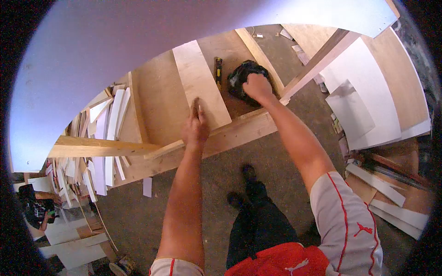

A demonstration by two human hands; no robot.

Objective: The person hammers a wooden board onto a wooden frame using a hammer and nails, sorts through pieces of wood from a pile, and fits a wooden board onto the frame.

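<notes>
Seen from above, a person is leaning over a shallow, timber-railed bay of brown plywood (159, 101). The right hand (258, 88) is curling down onto a crumpled black plastic bag (238, 83) at the bay's right end; its fingertips are hiding in the folds, so whether they are gripping plastic or something inside cannot be told. The left hand (197, 129) is hanging half open at the near end of a long, pale, flat wooden board (199, 71), fingers extending along it, holding nothing visible. Working the bag well is probably calling for gathering the loose plastic clear of the fingers, feeling slowly for hard edges, and minding the black-and-yellow utility knife (218, 73) lying just beside it, between bag and board. The bag is concealing its contents; the bay is containing bag, knife and board.
</notes>
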